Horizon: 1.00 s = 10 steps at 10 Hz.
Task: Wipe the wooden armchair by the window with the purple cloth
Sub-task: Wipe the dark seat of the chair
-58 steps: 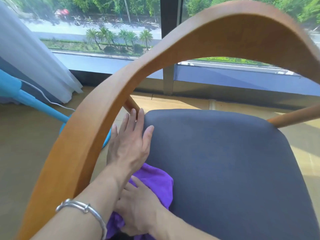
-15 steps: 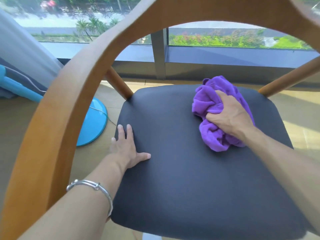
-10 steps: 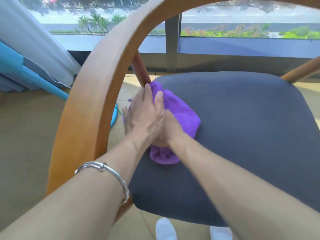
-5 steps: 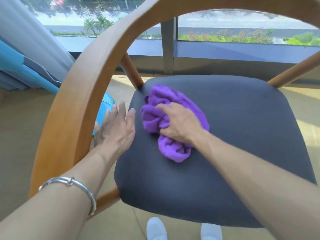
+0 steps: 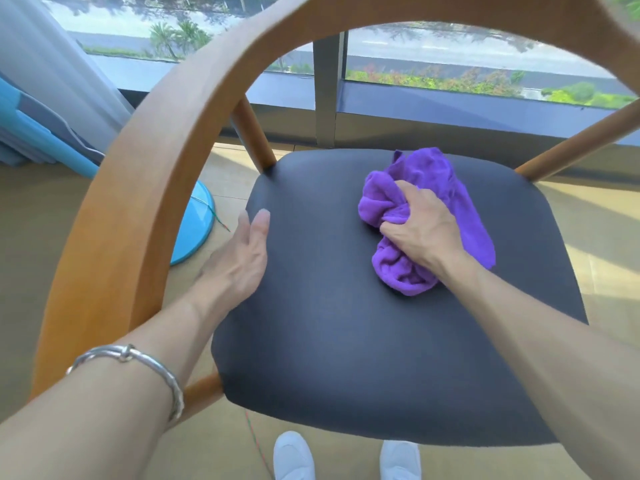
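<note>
Gripping the bunched purple cloth (image 5: 429, 174), my right hand (image 5: 420, 233) has its fingers curled into the folds and presses the wad onto the dark seat cushion (image 5: 346, 341), on its far right part, toward the window (image 5: 450, 53). My left hand (image 5: 239, 261) lies flat with straight fingers on the cushion's left edge, holding nothing, only bracing. A silver bracelet (image 5: 138, 358) sits on that wrist. Both my arms reach through the curved backrest (image 5: 156, 174) of the wooden armchair (image 5: 571, 143).

I judge that I am midway through wiping the seat, and the wooden frame probably remains to be done. The next move, as I see it, calls for steady downward pressure while the cloth sweeps the rest of the cushion. After that I would need a looser grip, so the cloth can wrap round the backrest and the slanted supports.

A round blue base (image 5: 194, 230) stands on the floor just left of the chair, and my white shoes (image 5: 294, 459) show below the seat's near edge. I can read no brand, label or writing anywhere.
</note>
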Tool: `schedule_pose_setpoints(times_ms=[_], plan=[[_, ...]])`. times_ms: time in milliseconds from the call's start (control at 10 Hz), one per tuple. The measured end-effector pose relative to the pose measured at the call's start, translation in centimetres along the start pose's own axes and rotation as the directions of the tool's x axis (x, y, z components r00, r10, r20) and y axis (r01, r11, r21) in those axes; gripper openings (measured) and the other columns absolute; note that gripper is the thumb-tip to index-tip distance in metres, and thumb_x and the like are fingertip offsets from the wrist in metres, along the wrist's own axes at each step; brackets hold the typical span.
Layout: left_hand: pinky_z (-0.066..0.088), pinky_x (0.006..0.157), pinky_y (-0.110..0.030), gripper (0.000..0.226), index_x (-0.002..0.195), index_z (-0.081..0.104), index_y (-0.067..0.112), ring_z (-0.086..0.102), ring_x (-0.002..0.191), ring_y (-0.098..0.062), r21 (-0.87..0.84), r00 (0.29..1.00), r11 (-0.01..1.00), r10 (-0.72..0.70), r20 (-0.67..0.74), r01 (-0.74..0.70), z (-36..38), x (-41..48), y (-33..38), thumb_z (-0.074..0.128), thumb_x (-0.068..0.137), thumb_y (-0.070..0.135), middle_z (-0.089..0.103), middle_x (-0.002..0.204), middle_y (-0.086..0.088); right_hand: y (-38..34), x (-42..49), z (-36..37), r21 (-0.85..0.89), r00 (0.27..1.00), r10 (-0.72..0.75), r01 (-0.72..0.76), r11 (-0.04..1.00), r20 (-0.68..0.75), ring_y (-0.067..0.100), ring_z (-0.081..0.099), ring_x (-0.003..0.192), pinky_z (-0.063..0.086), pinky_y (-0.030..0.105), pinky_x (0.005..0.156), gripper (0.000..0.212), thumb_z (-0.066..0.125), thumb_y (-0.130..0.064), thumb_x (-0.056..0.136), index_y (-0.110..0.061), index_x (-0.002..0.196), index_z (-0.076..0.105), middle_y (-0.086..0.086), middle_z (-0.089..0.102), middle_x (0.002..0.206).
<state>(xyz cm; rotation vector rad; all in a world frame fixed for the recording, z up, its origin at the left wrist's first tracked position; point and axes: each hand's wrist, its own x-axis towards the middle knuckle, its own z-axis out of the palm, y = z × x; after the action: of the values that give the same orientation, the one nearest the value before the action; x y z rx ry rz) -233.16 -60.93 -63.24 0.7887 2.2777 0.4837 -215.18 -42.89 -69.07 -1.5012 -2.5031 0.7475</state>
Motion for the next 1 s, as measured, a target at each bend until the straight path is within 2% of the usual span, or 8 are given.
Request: schedule_pose_setpoints(times_ms=[200,300,400,500,700,800,900,1000], plan=[[0.025,0.111,-0.051,0.08,0.146,0.023,0.017,0.026,0.138,-0.031,0.196,0.99,0.976,0.113,-0.081,-0.095,-2.3,2.0,0.4,0.001,0.083,0.06,0.027,0.152,-0.01,-6.5,-6.1,4.4,0.065,0.919,-0.389,0.385,0.921,0.063,0.028,0.056,0.095,0.051,0.043,0.075,0.049,0.039,-0.032,0.067,-0.023,0.11,0.062,0.0,0.063,0.096],[0.022,0.109,-0.058,0.068,0.144,0.025,0.023,0.024,0.139,-0.026,0.337,0.991,0.935,0.127,-0.03,-0.11,-1.9,1.4,0.2,-0.002,0.088,0.053,0.023,0.153,-0.007,-8.5,-12.1,6.8,0.115,0.777,-0.602,0.591,0.799,0.185,0.032,0.056,0.107,0.051,0.047,0.085,0.046,0.066,-0.029,0.063,-0.024,0.109,0.064,0.005,0.064,0.099],[0.01,0.112,-0.055,0.062,0.147,0.015,0.031,0.014,0.143,-0.018,0.372,0.998,0.927,0.057,-0.009,-0.049,-1.3,0.2,0.4,0.006,0.093,0.058,0.019,0.155,0.004,-8.7,-16.1,8.0,0.218,0.615,-0.719,0.691,0.689,0.323,0.03,0.046,0.119,0.042,0.048,0.091,0.048,0.074,-0.031,0.067,-0.027,0.113,0.061,0.004,0.06,0.106],[0.011,0.112,-0.055,0.049,0.147,0.011,0.033,0.009,0.143,-0.019,0.559,0.994,0.822,0.093,0.066,-0.114,-1.2,-0.4,0.3,0.011,0.099,0.043,0.01,0.157,0.006,-8.0,-14.6,7.5,0.226,0.552,-0.76,0.737,0.637,0.343,0.031,0.047,0.115,0.041,0.043,0.083,0.043,0.074,-0.024,0.071,-0.024,0.113,0.062,0.007,0.06,0.105],[0.011,0.112,-0.052,0.061,0.149,0.002,0.034,0.008,0.144,-0.017,0.614,0.985,0.77,0.128,0.114,-0.171,-0.2,0.2,0.7,0.011,0.093,0.056,0.011,0.157,0.004,-1.8,-5.1,1.4,0.038,0.727,-0.651,0.66,0.75,0.216,0.031,0.058,0.082,0.05,0.038,0.063,0.033,0.061,-0.016,0.069,-0.014,0.101,0.064,0.007,0.062,0.091],[0.011,0.113,-0.05,0.063,0.148,-0.002,0.035,0.005,0.145,-0.018,0.612,0.982,0.768,0.14,0.127,-0.189,1.1,0.2,1.1,0.008,0.09,0.059,0.006,0.158,0.003,3.1,-1.2,-2.4,-0.037,0.869,-0.47,0.481,0.876,0.156,0.031,0.057,0.099,0.049,0.043,0.081,0.041,0.055,-0.015,0.078,-0.018,0.118,0.06,0.007,0.061,0.107],[0.01,0.114,-0.048,0.073,0.147,-0.006,0.037,0.002,0.145,-0.021,0.615,0.975,0.757,0.151,0.166,-0.222,2.5,-0.5,1.1,-0.003,0.08,0.064,0.002,0.158,0.003,7.2,0.4,-4.3,-0.015,0.957,-0.249,0.254,0.967,0.152,0.025,0.056,0.1,0.047,0.042,0.086,0.047,0.055,-0.023,0.077,-0.034,0.123,0.052,0.002,0.061,0.107],[0.011,0.114,-0.047,0.078,0.147,-0.007,0.037,0.002,0.145,-0.023,0.608,0.973,0.761,0.15,0.177,-0.228,3.4,-1.0,0.6,-0.006,0.075,0.066,0.002,0.158,0.003,6.6,-0.6,-3.8,0.071,0.97,-0.225,0.218,0.973,0.093,0.022,0.053,0.07,0.046,0.036,0.063,0.029,0.047,-0.017,0.072,-0.029,0.098,0.055,0.0,0.059,0.079]])
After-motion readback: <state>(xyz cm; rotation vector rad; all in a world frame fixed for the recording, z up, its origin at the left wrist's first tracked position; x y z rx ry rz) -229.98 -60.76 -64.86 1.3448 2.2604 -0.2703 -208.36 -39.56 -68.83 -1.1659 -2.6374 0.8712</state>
